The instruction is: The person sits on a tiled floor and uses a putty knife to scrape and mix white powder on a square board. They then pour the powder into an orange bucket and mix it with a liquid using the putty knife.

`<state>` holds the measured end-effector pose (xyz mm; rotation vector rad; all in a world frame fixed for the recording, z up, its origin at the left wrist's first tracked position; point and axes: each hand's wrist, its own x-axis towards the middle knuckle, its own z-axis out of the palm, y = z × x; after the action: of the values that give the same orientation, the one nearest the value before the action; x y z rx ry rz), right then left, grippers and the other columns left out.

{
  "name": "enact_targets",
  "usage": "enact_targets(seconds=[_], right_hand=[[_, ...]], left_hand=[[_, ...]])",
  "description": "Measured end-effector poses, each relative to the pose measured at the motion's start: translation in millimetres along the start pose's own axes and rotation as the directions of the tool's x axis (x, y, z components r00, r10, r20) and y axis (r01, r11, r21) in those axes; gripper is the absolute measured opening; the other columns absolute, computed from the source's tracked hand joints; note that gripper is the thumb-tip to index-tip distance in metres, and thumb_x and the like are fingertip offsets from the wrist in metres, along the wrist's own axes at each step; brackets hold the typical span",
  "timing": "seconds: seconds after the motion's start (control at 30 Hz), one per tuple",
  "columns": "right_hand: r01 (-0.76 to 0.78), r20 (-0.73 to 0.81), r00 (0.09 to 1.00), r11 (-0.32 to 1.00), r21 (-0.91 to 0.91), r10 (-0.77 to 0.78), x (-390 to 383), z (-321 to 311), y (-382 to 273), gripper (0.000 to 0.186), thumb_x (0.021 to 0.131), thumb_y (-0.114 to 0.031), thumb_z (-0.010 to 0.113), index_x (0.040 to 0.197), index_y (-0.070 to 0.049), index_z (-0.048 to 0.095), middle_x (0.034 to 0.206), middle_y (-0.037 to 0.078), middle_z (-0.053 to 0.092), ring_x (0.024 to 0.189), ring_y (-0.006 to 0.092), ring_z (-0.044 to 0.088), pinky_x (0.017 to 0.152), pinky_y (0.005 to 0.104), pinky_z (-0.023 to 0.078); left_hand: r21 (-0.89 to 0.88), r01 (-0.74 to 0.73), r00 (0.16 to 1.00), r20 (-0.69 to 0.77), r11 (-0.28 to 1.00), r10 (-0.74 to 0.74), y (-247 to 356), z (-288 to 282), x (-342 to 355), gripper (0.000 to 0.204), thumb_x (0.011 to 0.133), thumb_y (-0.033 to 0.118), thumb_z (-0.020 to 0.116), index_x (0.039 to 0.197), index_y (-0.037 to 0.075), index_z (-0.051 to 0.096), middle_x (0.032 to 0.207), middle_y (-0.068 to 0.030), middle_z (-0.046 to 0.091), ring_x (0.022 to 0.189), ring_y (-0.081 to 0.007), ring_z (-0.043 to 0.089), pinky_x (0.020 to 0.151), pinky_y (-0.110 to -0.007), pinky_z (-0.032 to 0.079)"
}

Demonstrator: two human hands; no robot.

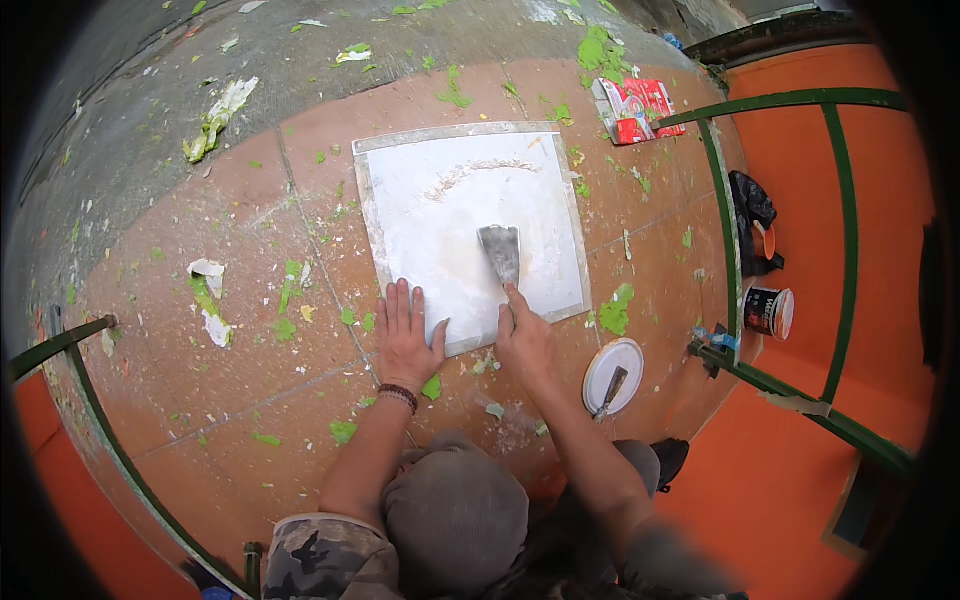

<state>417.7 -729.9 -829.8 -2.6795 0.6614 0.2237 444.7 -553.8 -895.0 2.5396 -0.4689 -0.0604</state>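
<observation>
- i see one white square board [425, 235] with greyish borders; it lies flat on the reddish tiled floor [240, 395], in front of the person.
- the left hand [405, 340] is laid over the near left corner of this board, palm down, with fingers stretched and slightly apart; it grasps nothing.
- a dark bracelet [398, 394] is around the left wrist, just below the board.
- the right hand [527, 350], at the near edge of the board, is closed around a putty knife [502, 254], with the index finger extended along it.
- its wide blade is over the board, right of the middle, directed to the far edge; from my distance i cannot tell how strongly it presses.
- near the far edge of the board i notice a curved, rough band [480, 173].
- beside the near right corner of the board, a round white lid [600, 371] carries a second putty knife [612, 390].
- beyond the far right corner of the board lies a red and white carton [637, 108].
- green flakes [617, 310] are scattered around the board.
</observation>
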Motion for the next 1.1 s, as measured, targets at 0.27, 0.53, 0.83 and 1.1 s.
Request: enact_targets(seconds=[0.27, 0.53, 0.83, 1.1], right_hand=[[0.002, 0.068, 0.998, 0.998, -0.061, 0.002, 56.0, -17.0, -37.7, 0.04, 0.094, -0.028, 0.051, 0.132, -0.015, 0.056, 0.077, 0.022, 0.067, 0.073, 0.0403, 0.066, 0.069, 0.0489, 0.052], [-0.034, 0.087, 0.996, 0.999, -0.023, 0.036, 56.2, -15.0, -51.5, 0.04, 0.094, -0.026, 0.052, 0.133, -0.015, 0.056, 0.078, 0.023, 0.067, 0.075, 0.0426, 0.065, 0.072, 0.0513, 0.051], [0.154, 0.092, 0.983, 0.984, 0.085, -0.162, -87.6, 28.8, -4.9, 0.043, 0.093, -0.02, 0.054, 0.136, -0.014, 0.053, 0.072, 0.023, 0.062, 0.066, 0.0404, 0.062, 0.059, 0.0465, 0.05], [0.138, 0.061, 0.989, 0.989, -0.059, -0.134, 10.3, 26.2, -57.8, 0.043, 0.095, -0.028, 0.049, 0.135, -0.014, 0.053, 0.069, 0.021, 0.061, 0.063, 0.0383, 0.063, 0.057, 0.0479, 0.051]], left_hand=[[-0.04, -0.018, 1.0, 0.0, 0.999, 0.018, 5.8, 5.3, -2.0, 0.061, 0.089, 0.032, 0.06, 0.136, -0.004, 0.045, 0.149, -0.0233, 0.034, 0.141, -0.0385, 0.028, 0.116, -0.052, 0.02], [-0.051, -0.009, 1.0, 0.002, 0.999, 0.009, 4.2, 2.1, -0.2, 0.06, 0.089, 0.031, 0.058, 0.136, -0.004, 0.044, 0.149, -0.0236, 0.034, 0.142, -0.0377, 0.027, 0.116, -0.052, 0.019], [-0.066, 0.019, 1.0, -0.006, 0.998, -0.02, -10.4, 5.4, -6.9, 0.046, 0.093, 0.016, 0.05, 0.134, -0.004, 0.045, 0.148, -0.0233, 0.036, 0.141, -0.0357, 0.029, 0.117, -0.05, 0.02], [-0.169, -0.002, 0.997, -0.075, 0.986, -0.011, -6.9, 7.7, -2.5, 0.037, 0.092, 0.006, 0.049, 0.127, -0.005, 0.044, 0.143, -0.0261, 0.039, 0.137, -0.0407, 0.034, 0.114, -0.052, 0.026]])
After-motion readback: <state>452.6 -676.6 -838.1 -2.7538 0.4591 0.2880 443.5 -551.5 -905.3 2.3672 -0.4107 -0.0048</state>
